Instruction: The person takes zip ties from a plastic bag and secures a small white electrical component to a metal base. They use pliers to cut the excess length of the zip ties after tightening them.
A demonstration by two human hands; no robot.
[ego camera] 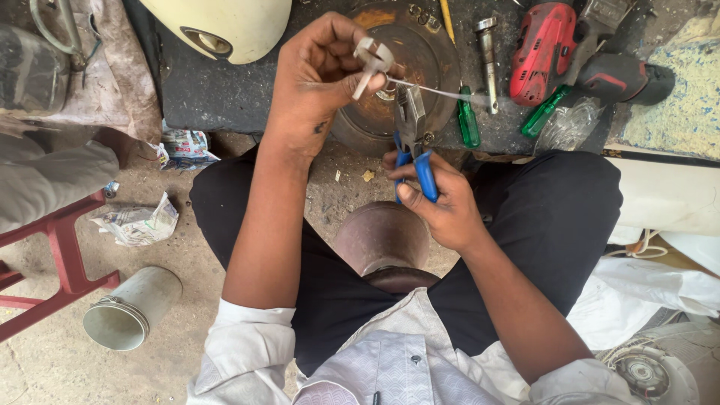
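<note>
Hands at work on a small metal fitting with blue-handled pliers.

The left hand (pixel 319 71) is curled closed, fingertips pinching a small pale metal fitting (pixel 371 61) raised above a rusty round disc (pixel 420 52). The right hand (pixel 439 199), below and slightly to the right of the left, is wrapped tight around the blue handles of the pliers (pixel 412 142), whose jaws point up toward the fitting and sit just under it. A thin wire (pixel 442 92) runs from the fitting out to the right, passing the plier jaws. Beyond the right hand lie a green-handled screwdriver (pixel 468 116) and a red power drill (pixel 559 52); a grey can (pixel 133 307) lies on the floor, well left of the left arm.
</note>
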